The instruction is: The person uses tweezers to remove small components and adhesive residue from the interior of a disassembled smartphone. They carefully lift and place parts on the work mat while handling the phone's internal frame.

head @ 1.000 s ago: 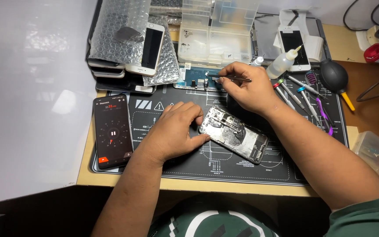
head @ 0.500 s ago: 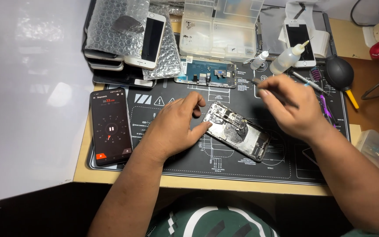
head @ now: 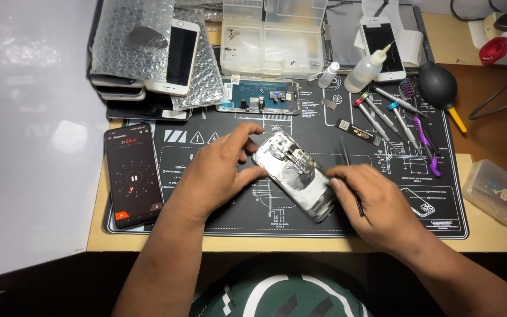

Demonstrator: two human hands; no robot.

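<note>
An opened phone body [head: 293, 172] with bare inner parts lies slantwise on the black repair mat [head: 382, 199]. My left hand [head: 215, 173] grips its upper left end between thumb and fingers. My right hand [head: 371, 202] rests at the body's lower right end, fingertips touching it, and holds thin black tweezers [head: 347, 161] that point away from me. A detached screen panel [head: 258, 95] lies face down at the mat's far edge.
A black phone with a lit dial [head: 133, 175] lies at the mat's left. Stacked phones in bubble wrap [head: 148, 53] and a clear parts box [head: 274, 35] sit behind. Screwdrivers [head: 382, 114], dropper bottles [head: 365, 69], a black air blower [head: 438, 87] and a plastic tub [head: 500, 196] are to the right.
My right hand came back from the far side of the mat with the tweezers and now rests on the phone body's lower end. The left hand shifted its grip on the upper end.
</note>
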